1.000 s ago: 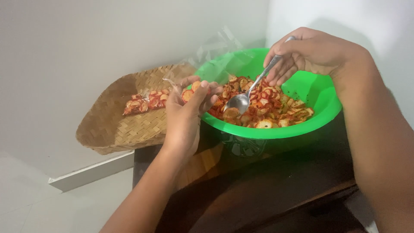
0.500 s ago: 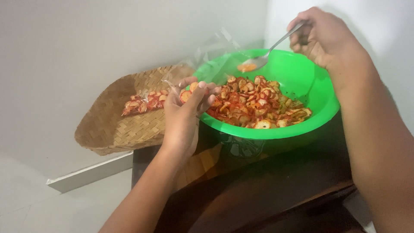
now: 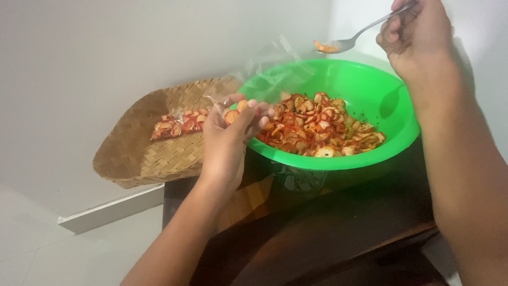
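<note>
Above the bowl's (image 3: 370, 159) far rim, our right hand (image 3: 418, 37) is closed on a spoon (image 3: 360, 36) carrying one chip (orange, slightly blurred). At the near-left rim, our left hand (image 3: 227, 137) pinches a clear bag (image 3: 264, 69) open, fingers curled. Red-orange chips (image 3: 317, 127) fill the green bowl on the dark tabletop (image 3: 317, 233); a woven tray (image 3: 159, 153) with filled bags (image 3: 177, 124) overhangs its left edge.

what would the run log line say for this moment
left hand: holds clear bag | right hand: lifts spoon of chips | green bowl: chips inside
</note>
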